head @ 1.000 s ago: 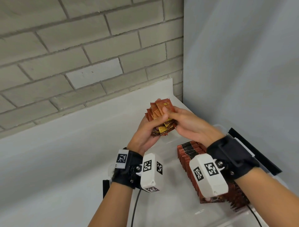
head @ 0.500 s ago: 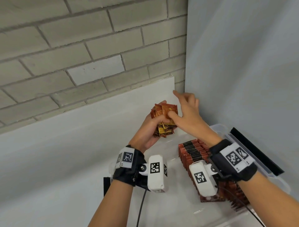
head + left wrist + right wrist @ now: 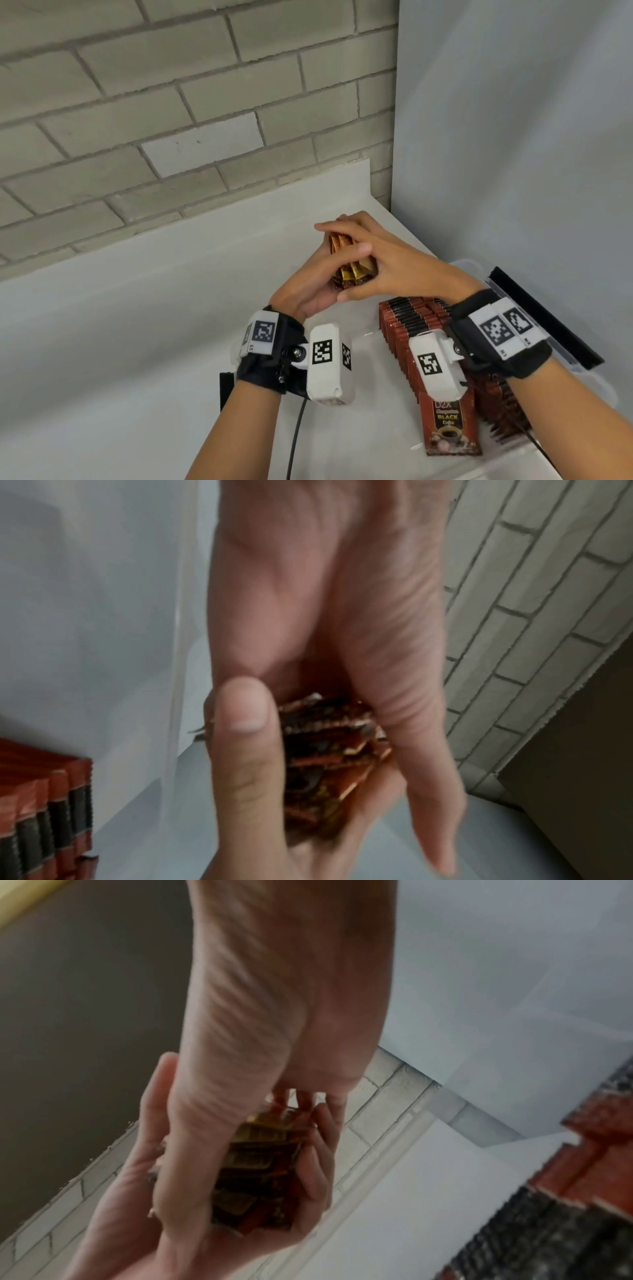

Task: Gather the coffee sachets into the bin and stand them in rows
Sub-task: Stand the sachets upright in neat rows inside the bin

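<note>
Sachets (image 3: 346, 263): a loose bundle is being squared between both palms, above the bin (image 3: 579, 387).
Left hand (image 3: 308, 287): being curled under the bundle.
Right hand (image 3: 387, 267): being cupped over it, fingers wrapped.
Handling: judged light, thin, slippery; flat faces are being pressed together, edges aligned.

**Soft, even light; wrist views blurred**

The head view is bright and evenly lit, shadows faint on the white table (image 3: 144, 329), brick wall (image 3: 171, 102) lines bowing toward the edges (wide-angle lens). Both wrist views are dimmer and soft, with motion blur smearing the sachet bundle (image 3: 329, 753) and skin tinted reddish.
</note>
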`<state>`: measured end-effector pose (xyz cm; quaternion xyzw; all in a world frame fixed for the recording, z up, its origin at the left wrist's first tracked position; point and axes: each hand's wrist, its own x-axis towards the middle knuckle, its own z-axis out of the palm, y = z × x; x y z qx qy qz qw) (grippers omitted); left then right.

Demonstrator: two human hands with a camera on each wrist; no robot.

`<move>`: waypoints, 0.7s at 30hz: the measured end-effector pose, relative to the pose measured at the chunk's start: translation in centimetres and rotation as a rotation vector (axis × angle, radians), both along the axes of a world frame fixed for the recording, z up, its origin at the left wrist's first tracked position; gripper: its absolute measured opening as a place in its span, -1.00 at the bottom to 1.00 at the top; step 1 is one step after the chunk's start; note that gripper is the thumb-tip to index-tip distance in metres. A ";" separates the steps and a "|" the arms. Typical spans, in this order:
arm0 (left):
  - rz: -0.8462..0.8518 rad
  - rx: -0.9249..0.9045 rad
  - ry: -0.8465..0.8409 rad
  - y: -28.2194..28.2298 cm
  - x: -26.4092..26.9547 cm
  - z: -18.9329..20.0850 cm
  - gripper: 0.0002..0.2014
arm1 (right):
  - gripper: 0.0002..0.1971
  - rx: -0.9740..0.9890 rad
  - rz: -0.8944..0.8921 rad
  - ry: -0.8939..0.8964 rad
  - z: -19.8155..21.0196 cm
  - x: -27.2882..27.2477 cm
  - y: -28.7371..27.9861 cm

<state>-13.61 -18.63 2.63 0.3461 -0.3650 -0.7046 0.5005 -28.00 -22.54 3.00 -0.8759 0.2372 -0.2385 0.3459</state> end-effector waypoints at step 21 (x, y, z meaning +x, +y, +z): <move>0.049 0.114 0.023 0.0 0.0 0.5 -0.50 | 0.01 0.126 -0.049 -0.105 0.2 0.4 0.4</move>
